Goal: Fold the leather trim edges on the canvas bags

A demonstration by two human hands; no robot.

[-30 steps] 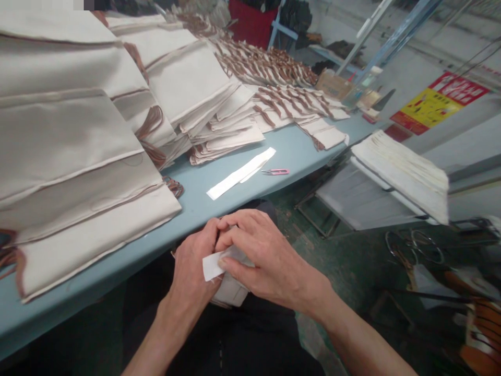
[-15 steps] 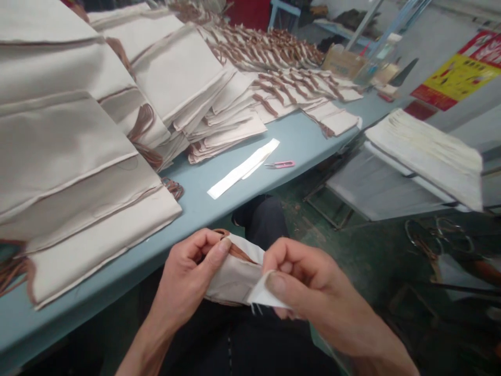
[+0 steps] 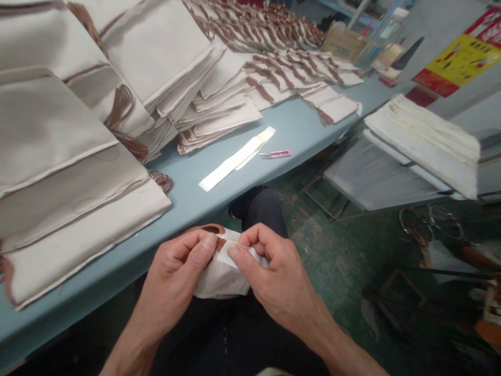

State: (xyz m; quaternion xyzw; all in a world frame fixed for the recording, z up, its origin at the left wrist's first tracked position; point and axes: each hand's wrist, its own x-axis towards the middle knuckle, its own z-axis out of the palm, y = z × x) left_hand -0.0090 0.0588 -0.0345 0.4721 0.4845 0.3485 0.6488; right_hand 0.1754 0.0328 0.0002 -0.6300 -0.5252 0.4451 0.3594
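Note:
Over my lap, my left hand [image 3: 182, 269] pinches the edge of a cream fabric pouch [image 3: 219, 282] with a brown strap [image 3: 213, 228] looped at its top. Thumb and forefinger of my right hand [image 3: 268, 266] press a small white strip [image 3: 230, 254] against the pouch, close by my left fingertips. A bit of brown material shows between the two thumbs. Both hands are closed, and the far side of the pouch is hidden behind them.
On the blue table [image 3: 183, 209] lie white paper strips [image 3: 237, 159] and pink-handled thread snips [image 3: 276, 154]. Stacks of cream fabric pieces [image 3: 156, 57] with brown cords fill the left and back. A rack [image 3: 364, 172] carrying pale sheets stands at right.
My right hand has moved left with the white strip, bringing it against the pouch beside my left thumb. The camera view has shifted slightly.

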